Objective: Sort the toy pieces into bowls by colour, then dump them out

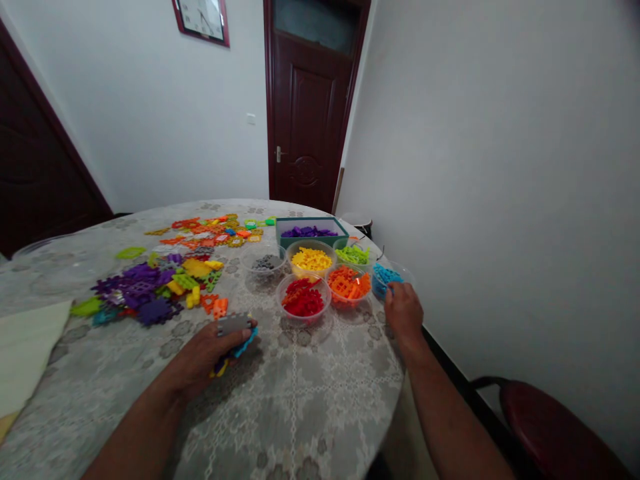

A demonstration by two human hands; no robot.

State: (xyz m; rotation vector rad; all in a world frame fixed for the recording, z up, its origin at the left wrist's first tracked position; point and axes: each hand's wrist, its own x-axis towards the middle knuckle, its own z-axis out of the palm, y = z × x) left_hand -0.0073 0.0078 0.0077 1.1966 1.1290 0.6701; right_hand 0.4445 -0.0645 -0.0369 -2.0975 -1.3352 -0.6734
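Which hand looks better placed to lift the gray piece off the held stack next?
The right hand, probably: the left hand is gripping the stack, with the gray piece on top. The right is at the blue bowl, though; whether it holds anything is unclear.

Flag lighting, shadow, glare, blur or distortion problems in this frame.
Head view: dim, soft light, with a shadow on the tablecloth beneath the left hand; head view: small glints on the clear orange-piece bowl; head view: wide-angle distortion, the far door narrowing downward; head view: purple pieces look soft, edges hard to separate.
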